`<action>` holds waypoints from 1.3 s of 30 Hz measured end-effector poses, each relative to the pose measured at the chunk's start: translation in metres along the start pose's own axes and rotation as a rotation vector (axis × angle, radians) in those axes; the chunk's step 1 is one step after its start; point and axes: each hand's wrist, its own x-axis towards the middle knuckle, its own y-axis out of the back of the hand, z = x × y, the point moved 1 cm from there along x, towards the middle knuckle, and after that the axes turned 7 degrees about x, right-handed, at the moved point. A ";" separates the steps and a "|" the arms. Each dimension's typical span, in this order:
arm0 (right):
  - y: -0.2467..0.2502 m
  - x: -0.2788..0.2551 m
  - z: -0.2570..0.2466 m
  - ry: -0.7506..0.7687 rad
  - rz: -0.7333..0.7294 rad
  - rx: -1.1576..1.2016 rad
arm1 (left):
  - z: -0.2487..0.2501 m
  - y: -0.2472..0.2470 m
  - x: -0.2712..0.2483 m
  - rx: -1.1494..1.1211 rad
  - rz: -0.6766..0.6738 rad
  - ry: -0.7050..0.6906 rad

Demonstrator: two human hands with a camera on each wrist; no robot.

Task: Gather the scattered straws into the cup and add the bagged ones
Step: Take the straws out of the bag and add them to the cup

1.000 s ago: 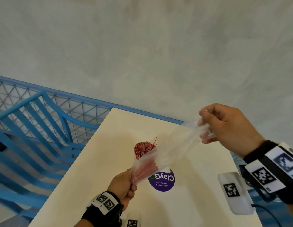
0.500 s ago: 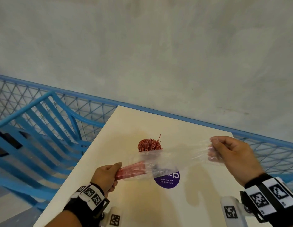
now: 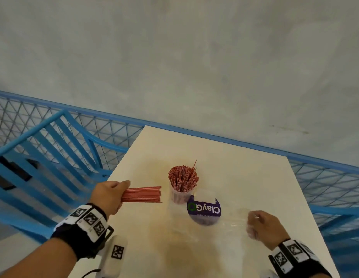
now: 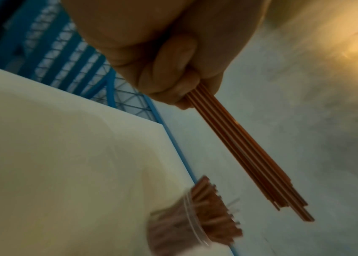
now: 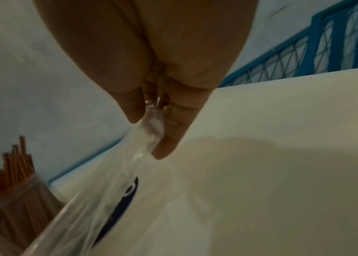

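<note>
From my remote seat I judge the task nearly finished: the clear plastic cup [image 3: 179, 194] near the centre of the cream table [image 3: 244, 177] already stands packed with thin red-and-white striped straws [image 3: 182, 178], and I see no loose ones lying on the tabletop. What remains is the bare bundle of red striped straws [image 3: 142, 194], out of its bag, which my left hand [image 3: 108, 195] grips by one end in a curled fist, tips pointing toward 3 o'clock, just beside the cup at its 9 o'clock. My right hand [image 3: 259, 224], at the cup's 4 o'clock, pinches the limp transparent plastic bag [image 5: 108, 199] between thumb and fingers; it looks empty. A round purple sticker [image 3: 203, 210] lies at the cup's 5 o'clock. The crowded cup mouth is the obstacle I expect. Blue mesh railing [image 3: 54, 129] runs behind.
</note>
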 end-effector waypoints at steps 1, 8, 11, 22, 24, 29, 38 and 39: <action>-0.001 0.001 0.005 -0.023 -0.005 -0.138 | 0.004 -0.008 -0.004 0.014 -0.022 -0.020; -0.018 -0.054 -0.063 0.481 -0.087 -0.600 | 0.022 -0.064 -0.037 0.225 -0.095 -0.210; -0.053 -0.102 -0.103 0.597 -0.359 -0.739 | 0.035 -0.082 -0.051 0.301 -0.109 -0.322; -0.088 -0.118 -0.095 0.481 -0.449 -1.138 | 0.045 -0.098 -0.086 0.327 -0.368 -0.532; -0.082 -0.118 -0.095 0.467 -0.435 -1.166 | 0.047 -0.092 -0.089 0.648 -0.369 -0.867; -0.081 -0.121 -0.094 0.455 -0.447 -1.172 | 0.058 -0.087 -0.098 1.410 -0.318 -1.184; -0.063 -0.127 -0.102 0.515 -0.479 -0.606 | 0.067 -0.087 -0.109 1.407 -0.381 -0.940; -0.057 -0.129 -0.102 0.487 -0.425 -0.392 | 0.067 -0.084 -0.107 1.401 -0.373 -0.925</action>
